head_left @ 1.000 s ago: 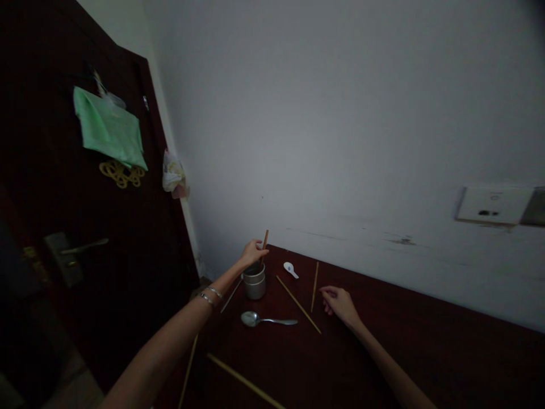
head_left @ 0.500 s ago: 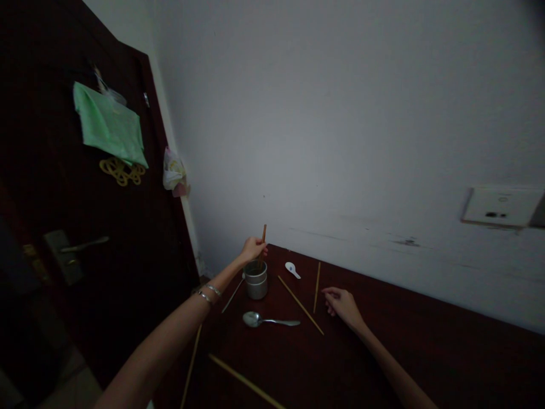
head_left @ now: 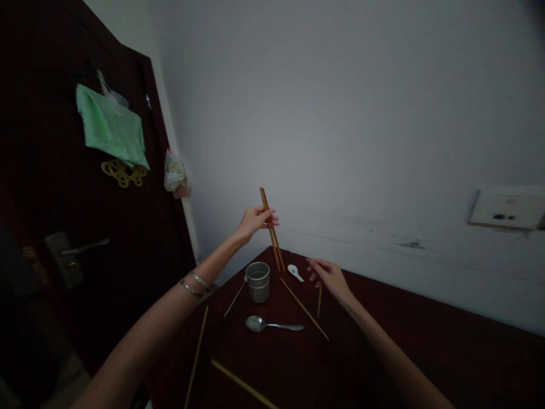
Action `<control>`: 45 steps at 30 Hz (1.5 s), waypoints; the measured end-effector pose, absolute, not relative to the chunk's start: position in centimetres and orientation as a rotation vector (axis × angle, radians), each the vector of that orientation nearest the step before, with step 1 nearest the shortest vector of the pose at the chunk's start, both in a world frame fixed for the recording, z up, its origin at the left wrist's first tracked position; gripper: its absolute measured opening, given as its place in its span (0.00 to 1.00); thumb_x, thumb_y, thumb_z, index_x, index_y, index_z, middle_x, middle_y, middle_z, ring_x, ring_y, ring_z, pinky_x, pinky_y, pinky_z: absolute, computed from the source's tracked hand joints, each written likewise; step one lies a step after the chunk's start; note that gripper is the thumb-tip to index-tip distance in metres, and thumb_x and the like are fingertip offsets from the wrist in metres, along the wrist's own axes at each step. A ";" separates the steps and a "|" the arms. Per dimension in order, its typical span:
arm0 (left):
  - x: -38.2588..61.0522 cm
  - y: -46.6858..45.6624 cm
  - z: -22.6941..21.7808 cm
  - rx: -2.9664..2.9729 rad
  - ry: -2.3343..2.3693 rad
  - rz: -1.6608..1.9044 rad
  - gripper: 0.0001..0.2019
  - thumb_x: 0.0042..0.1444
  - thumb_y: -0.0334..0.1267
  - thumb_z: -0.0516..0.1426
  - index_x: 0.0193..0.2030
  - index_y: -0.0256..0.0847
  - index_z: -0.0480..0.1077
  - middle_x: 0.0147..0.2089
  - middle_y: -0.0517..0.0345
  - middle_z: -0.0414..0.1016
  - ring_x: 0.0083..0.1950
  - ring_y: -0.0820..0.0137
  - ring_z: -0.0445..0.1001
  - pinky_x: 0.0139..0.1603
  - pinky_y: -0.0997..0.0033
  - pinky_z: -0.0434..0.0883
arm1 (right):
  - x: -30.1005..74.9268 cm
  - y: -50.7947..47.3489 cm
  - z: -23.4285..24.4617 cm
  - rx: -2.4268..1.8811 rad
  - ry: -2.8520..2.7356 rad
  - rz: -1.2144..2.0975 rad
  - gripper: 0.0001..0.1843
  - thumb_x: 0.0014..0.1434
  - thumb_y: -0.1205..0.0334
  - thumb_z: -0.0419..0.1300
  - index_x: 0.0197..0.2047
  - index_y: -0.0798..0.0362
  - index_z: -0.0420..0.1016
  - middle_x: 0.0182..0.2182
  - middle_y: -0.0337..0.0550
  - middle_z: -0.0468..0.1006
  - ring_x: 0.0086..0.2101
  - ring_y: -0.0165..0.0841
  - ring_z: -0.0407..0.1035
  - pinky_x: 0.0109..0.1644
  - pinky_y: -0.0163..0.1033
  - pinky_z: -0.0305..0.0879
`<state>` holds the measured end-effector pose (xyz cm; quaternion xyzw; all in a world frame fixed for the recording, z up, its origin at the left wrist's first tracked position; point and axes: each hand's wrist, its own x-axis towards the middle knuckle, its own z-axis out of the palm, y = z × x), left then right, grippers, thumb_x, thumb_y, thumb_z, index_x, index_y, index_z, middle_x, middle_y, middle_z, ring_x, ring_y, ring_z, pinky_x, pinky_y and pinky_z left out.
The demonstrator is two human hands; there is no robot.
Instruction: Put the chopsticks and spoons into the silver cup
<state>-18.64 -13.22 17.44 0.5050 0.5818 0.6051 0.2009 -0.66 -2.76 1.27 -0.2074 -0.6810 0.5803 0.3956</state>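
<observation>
My left hand (head_left: 255, 221) grips a pair of brown chopsticks (head_left: 264, 199) near their upper half, tips pointing down just above the table's far corner. Left of the tips stands a grey metal cup (head_left: 258, 292), upright, with nothing rising above its rim. My right hand (head_left: 330, 277) hovers over the table with loosely curled, parted fingers and nothing visible in them. It partly covers a loose chopstick (head_left: 319, 307). A white soup spoon (head_left: 293, 271) lies between the held chopsticks and my right hand. In front of the cup rests a metal spoon (head_left: 255, 324).
More single chopsticks lie about: one mid-table (head_left: 304, 309), one at the left edge (head_left: 196, 355), one at the front (head_left: 242, 383). A thin utensil (head_left: 234, 301) lies beside the cup. The wall (head_left: 361, 142) borders the table (head_left: 366, 369); a door (head_left: 119, 238) stands left.
My left hand has risen and moved right, bringing the chopsticks out of the cup. My right hand has moved left and up, over the far end of the loose chopstick.
</observation>
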 end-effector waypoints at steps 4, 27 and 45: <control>-16.6 -12.2 16.0 1.345 1.526 1.557 0.07 0.53 0.33 0.53 0.35 0.29 0.66 0.30 0.49 0.74 0.28 0.71 0.74 0.35 0.65 0.71 | -2.9 -6.1 4.8 -0.374 -1.728 1.659 0.23 0.51 0.48 0.52 0.44 0.56 0.69 0.35 0.46 0.73 0.26 0.27 0.68 0.19 0.28 0.63; -22.5 -2.0 9.8 1.512 2.384 0.664 0.07 0.44 0.25 0.54 0.31 0.32 0.71 0.28 0.52 0.75 0.30 0.71 0.74 0.31 0.76 0.69 | -5.3 -5.4 -2.4 -0.944 -1.952 1.428 0.16 0.52 0.54 0.52 0.26 0.58 0.70 0.15 0.37 0.66 0.15 0.26 0.63 0.18 0.30 0.60; -23.0 1.5 0.9 1.705 2.675 0.079 0.09 0.46 0.28 0.55 0.36 0.33 0.71 0.41 0.35 0.72 0.46 0.56 0.70 0.44 0.61 0.66 | -7.8 -8.1 -3.3 -0.940 -2.618 0.720 0.13 0.46 0.70 0.54 0.35 0.62 0.74 0.34 0.57 0.76 0.37 0.44 0.71 0.35 0.38 0.66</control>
